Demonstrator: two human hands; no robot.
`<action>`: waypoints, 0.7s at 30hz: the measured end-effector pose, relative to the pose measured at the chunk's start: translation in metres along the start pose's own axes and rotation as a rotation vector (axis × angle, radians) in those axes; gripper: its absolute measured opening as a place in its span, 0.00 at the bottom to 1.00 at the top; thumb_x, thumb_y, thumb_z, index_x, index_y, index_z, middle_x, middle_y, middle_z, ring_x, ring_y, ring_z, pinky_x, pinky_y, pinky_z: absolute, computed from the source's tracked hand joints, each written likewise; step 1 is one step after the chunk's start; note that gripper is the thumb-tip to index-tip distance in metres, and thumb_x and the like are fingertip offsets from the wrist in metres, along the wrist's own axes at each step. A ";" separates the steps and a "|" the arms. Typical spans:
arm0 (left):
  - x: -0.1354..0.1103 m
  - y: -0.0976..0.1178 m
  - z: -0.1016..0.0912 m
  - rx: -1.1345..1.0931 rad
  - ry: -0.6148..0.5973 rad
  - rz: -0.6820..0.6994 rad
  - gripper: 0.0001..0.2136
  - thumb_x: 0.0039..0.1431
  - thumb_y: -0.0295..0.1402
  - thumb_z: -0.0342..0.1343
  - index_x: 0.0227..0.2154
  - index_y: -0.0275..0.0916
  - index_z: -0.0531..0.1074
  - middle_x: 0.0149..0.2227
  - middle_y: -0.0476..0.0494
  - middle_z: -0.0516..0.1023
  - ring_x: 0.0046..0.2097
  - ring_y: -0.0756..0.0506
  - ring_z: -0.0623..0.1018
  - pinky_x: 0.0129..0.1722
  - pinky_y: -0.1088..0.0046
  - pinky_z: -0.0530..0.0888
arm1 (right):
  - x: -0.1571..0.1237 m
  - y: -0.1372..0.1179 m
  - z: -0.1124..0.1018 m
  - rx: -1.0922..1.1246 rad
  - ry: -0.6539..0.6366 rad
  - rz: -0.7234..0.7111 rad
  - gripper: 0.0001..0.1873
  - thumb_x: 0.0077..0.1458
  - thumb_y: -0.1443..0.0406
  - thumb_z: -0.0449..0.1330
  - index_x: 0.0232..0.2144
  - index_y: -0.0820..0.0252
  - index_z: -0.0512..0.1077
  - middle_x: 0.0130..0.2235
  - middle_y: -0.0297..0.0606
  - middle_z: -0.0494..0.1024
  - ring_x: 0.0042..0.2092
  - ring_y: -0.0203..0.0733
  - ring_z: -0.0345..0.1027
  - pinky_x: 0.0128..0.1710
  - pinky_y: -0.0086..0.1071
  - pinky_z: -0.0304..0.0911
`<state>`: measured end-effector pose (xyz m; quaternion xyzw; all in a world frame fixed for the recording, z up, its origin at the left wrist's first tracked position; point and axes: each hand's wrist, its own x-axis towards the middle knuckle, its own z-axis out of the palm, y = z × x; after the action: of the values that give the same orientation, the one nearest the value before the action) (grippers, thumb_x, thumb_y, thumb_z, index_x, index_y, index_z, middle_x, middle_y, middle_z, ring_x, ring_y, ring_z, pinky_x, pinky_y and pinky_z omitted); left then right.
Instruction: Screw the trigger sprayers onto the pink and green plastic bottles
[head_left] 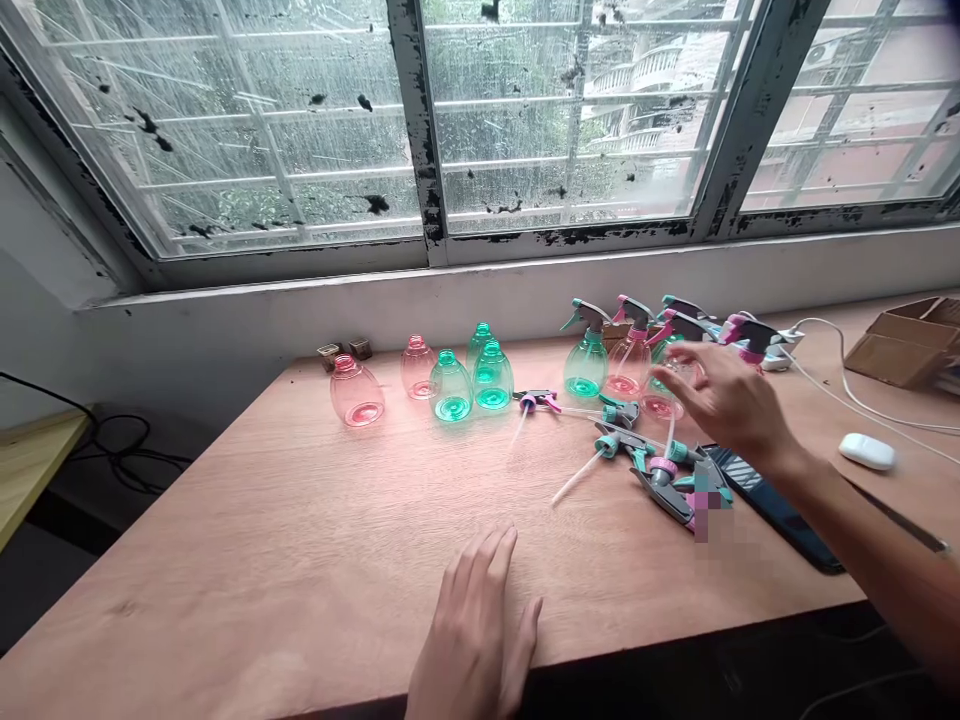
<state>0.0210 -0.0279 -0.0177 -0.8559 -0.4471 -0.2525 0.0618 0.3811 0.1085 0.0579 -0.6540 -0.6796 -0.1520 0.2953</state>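
My left hand [476, 620] lies on the wooden table near its front edge, fingers stretched out and holding nothing. My right hand [724, 400] is at the right, beside a group of spray bottles, with thumb and fingers apart. It partly covers a pink spray bottle [661, 403]; whether it touches that bottle I cannot tell. A green spray bottle [585, 365] and a pink one [628, 362] stand to its left with trigger heads fitted. Loose trigger sprayer heads [664, 480] with white tubes lie in a pile before the right hand.
Open-topped pink bottles [358, 392] and green bottles [451, 388] stand toward the back left. Under my right forearm lies a dark phone [787, 515]. A white earbud case [867, 451], a cardboard box [904, 342] and white cables are at the right. Windows line the wall behind.
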 end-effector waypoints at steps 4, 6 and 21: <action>0.000 0.002 0.002 0.010 0.010 0.018 0.27 0.68 0.35 0.49 0.65 0.32 0.50 0.59 0.32 0.72 0.59 0.36 0.73 0.55 0.56 0.72 | -0.072 0.062 0.000 -0.093 -0.080 -0.044 0.18 0.66 0.61 0.44 0.51 0.53 0.69 0.53 0.50 0.75 0.55 0.60 0.68 0.52 0.47 0.66; 0.000 0.003 0.003 0.026 0.013 0.028 0.26 0.69 0.34 0.48 0.65 0.31 0.51 0.59 0.31 0.73 0.59 0.36 0.73 0.55 0.55 0.73 | -0.088 0.094 0.007 -0.159 -0.171 -0.079 0.21 0.60 0.70 0.45 0.50 0.56 0.73 0.53 0.54 0.75 0.52 0.62 0.69 0.51 0.50 0.66; 0.003 0.005 -0.002 -0.019 0.012 0.018 0.24 0.68 0.30 0.48 0.64 0.32 0.53 0.58 0.33 0.74 0.58 0.37 0.74 0.55 0.54 0.74 | -0.124 0.162 0.020 -0.383 -0.306 -0.093 0.30 0.50 0.75 0.48 0.50 0.53 0.78 0.59 0.51 0.71 0.53 0.62 0.70 0.48 0.53 0.69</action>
<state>0.0253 -0.0291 -0.0140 -0.8589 -0.4364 -0.2615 0.0586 0.5318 0.0368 -0.0611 -0.6814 -0.7047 -0.1907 0.0525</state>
